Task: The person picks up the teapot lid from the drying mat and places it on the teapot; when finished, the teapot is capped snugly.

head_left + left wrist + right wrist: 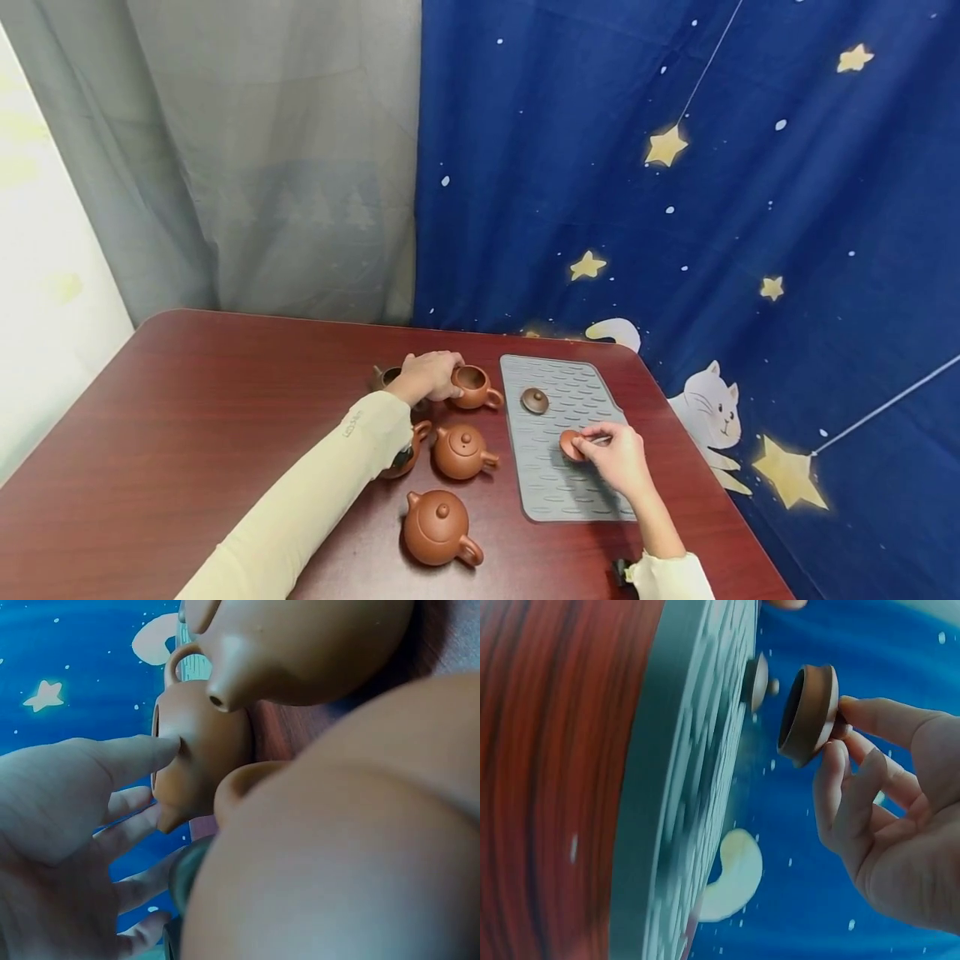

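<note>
My left hand (431, 375) holds the spout side of a lidless reddish-brown teapot (471, 388) at the back of the table. In the left wrist view the thumb presses on that teapot (202, 731), with fingertips near its spout. Above the grey mat, my right hand (621, 460) pinches a reddish-brown teapot lid (568, 447). The right wrist view shows this lid (810, 712) tilted, gripped by its knob and apart from the mat. A darker brown lid (535, 401) lies knob up on the mat.
The grey mat (532, 492) lies on the table's right side. Two lidded teapots, one (459, 454) behind the other (437, 529), stand left of it. My left arm partly hides another teapot (401, 462) and a dark open one (388, 377).
</note>
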{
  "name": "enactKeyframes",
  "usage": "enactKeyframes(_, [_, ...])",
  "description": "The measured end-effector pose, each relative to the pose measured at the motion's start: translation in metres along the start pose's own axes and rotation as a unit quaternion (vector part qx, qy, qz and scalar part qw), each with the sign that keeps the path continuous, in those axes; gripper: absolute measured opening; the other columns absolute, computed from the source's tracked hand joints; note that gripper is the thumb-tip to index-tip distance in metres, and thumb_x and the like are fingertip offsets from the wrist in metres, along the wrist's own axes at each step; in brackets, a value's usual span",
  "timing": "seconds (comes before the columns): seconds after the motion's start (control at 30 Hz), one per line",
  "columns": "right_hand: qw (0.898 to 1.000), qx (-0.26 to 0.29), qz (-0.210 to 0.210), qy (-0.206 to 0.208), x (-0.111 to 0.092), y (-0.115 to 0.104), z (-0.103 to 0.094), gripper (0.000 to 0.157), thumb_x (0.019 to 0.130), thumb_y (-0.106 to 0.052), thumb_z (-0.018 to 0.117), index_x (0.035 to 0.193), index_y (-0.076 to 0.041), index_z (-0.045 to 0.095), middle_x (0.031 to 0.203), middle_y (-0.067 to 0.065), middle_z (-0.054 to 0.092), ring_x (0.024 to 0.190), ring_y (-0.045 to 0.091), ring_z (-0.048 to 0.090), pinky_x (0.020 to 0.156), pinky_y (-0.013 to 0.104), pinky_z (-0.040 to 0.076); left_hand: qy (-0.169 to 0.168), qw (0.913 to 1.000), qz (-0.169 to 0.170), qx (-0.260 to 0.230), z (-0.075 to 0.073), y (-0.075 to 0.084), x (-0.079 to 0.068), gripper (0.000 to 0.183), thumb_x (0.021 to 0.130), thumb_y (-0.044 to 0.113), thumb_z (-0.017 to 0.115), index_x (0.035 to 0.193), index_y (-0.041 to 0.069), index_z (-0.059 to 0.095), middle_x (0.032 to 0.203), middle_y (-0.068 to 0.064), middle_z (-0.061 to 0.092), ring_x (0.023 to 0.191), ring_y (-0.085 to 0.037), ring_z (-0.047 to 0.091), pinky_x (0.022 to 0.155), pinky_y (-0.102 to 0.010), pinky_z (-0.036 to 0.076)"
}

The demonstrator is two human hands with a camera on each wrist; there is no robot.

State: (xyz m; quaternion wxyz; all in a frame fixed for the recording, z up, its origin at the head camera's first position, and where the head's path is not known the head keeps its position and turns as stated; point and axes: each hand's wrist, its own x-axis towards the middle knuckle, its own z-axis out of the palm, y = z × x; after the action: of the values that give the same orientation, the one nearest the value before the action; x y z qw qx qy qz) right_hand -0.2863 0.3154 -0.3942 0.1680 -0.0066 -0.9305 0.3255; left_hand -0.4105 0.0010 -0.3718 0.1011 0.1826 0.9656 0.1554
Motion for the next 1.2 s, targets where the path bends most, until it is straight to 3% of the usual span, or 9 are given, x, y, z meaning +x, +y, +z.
enactKeyframes(0.37, [0.997,0.059,-0.040,0.004,0.008,-0.033,0.029,0.008,0.075,-0.003,0.083,0.079,-0.006,0.076,0.077,0.006,0.072,0.062,0.011,0.065,0.053,0.022,0.048,0.012,0.9998,-0.011,0.005,0.001,0.001,0.000,0.051,0.091,0.038,0.072,0.136,0.021,0.056,0.132,-0.004,0.061,0.122,-0.024,0.054,0.099,-0.051,0.034])
enactKeyframes(0.7, [0.997,0.056,-0.061,0.004,0.017,-0.054,0.044,0.007,0.077,-0.008,0.083,0.079,-0.009,0.076,0.074,0.002,0.072,0.062,0.014,0.066,0.053,0.024,0.049,0.012,0.9996,-0.021,-0.012,0.002,0.003,-0.001,0.051,0.090,0.037,0.073,0.135,0.022,0.057,0.127,-0.004,0.063,0.119,-0.024,0.055,0.100,-0.051,0.033])
enactKeyframes(1.2, [0.993,0.109,-0.052,-0.004,0.034,-0.080,0.060,0.007,0.077,-0.010,0.083,0.079,-0.009,0.077,0.074,0.003,0.072,0.067,0.013,0.068,0.056,0.024,0.050,0.011,0.9996,-0.024,-0.009,0.004,0.003,-0.003,0.052,0.090,0.039,0.072,0.137,0.023,0.055,0.131,-0.006,0.061,0.125,-0.026,0.053,0.103,-0.054,0.032])
